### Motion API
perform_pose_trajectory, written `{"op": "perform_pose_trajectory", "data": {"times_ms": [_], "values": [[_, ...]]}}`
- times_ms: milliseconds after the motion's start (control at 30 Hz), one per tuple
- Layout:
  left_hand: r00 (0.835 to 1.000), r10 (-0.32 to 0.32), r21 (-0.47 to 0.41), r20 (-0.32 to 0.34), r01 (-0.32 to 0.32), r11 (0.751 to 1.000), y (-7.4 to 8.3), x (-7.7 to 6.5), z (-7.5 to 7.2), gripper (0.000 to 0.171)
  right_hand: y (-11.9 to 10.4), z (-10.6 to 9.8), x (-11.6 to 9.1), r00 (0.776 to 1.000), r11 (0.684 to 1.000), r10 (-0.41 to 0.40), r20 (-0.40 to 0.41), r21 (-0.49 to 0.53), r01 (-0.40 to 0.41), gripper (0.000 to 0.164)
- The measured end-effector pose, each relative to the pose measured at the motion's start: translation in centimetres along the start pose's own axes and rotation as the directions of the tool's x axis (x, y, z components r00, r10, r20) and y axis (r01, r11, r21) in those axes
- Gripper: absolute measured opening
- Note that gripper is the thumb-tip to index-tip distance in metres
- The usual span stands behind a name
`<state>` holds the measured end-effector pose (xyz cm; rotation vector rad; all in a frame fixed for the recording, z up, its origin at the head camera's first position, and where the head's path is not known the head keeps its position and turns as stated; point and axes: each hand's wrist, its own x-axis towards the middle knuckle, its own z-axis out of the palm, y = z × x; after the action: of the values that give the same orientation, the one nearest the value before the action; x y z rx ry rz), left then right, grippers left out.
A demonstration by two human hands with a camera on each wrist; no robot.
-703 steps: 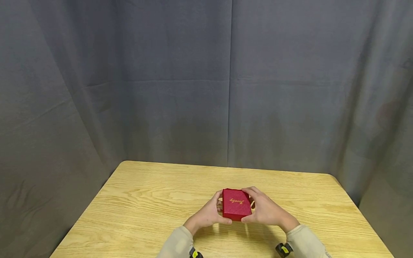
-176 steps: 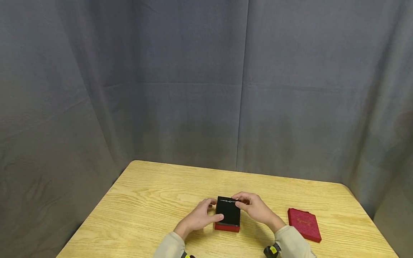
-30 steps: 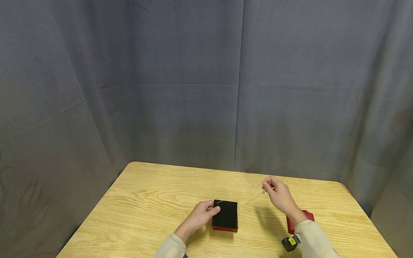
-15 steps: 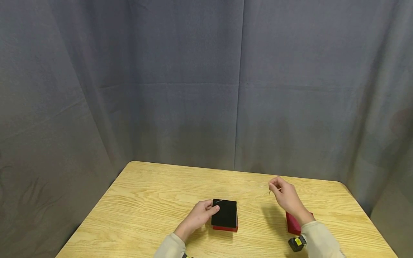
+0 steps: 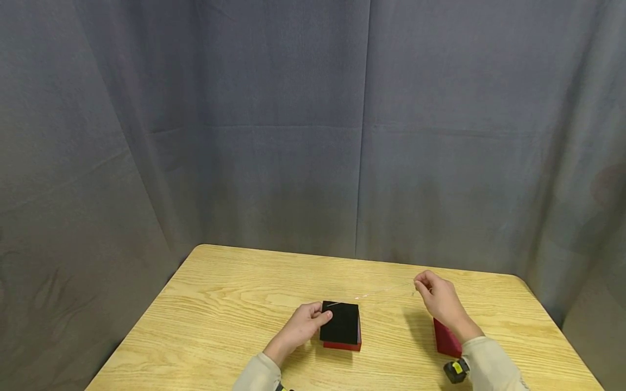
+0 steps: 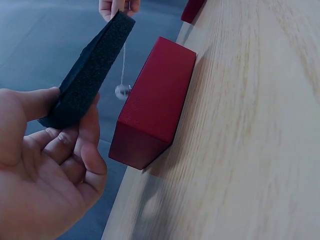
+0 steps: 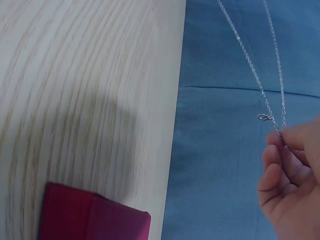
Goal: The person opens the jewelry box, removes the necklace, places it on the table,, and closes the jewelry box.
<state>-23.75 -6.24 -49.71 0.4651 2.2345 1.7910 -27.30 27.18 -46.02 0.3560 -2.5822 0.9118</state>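
My left hand [image 5: 299,328] pinches a black foam insert [image 5: 342,323] by its left edge, thumb on top. In the left wrist view the insert is raised and tilted above the red box base [image 6: 157,95], which sits on the table. My right hand [image 5: 444,303], farther right and above the table, pinches a thin silver necklace [image 7: 250,62] by its chain. Two strands run from the fingertips back toward the insert, and a small clasp sticks out beside them. A round pendant [image 6: 122,91] shows near the box base in the left wrist view.
The red box lid [image 5: 445,339] lies on the wooden table [image 5: 244,304], partly hidden under my right forearm. Grey curtains [image 5: 274,163] hang behind the table and at its sides.
Earlier the red box was closed; its lid then lay at the right, the insert in the base. Over the last second my right hand moved right with the chain; the left hand barely moved.
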Motion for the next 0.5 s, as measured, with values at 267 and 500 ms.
{"op": "perform_pose_trajectory", "data": {"times_ms": [267, 500], "values": [[1.0, 0.002, -0.002, -0.005, -0.002, 1.0, 0.18, -0.11, 0.03, 0.035, 0.45, -0.26, -0.05, 0.999, 0.999, 0.024, 0.039, -0.023, -0.023, 0.008], [1.0, 0.005, 0.007, -0.012, -0.005, 1.0, 0.17, -0.09, 0.13, 0.035, 0.75, -0.26, -0.08, 0.996, 0.99, -0.069, 0.056, -0.118, 0.076, 0.012]]}}
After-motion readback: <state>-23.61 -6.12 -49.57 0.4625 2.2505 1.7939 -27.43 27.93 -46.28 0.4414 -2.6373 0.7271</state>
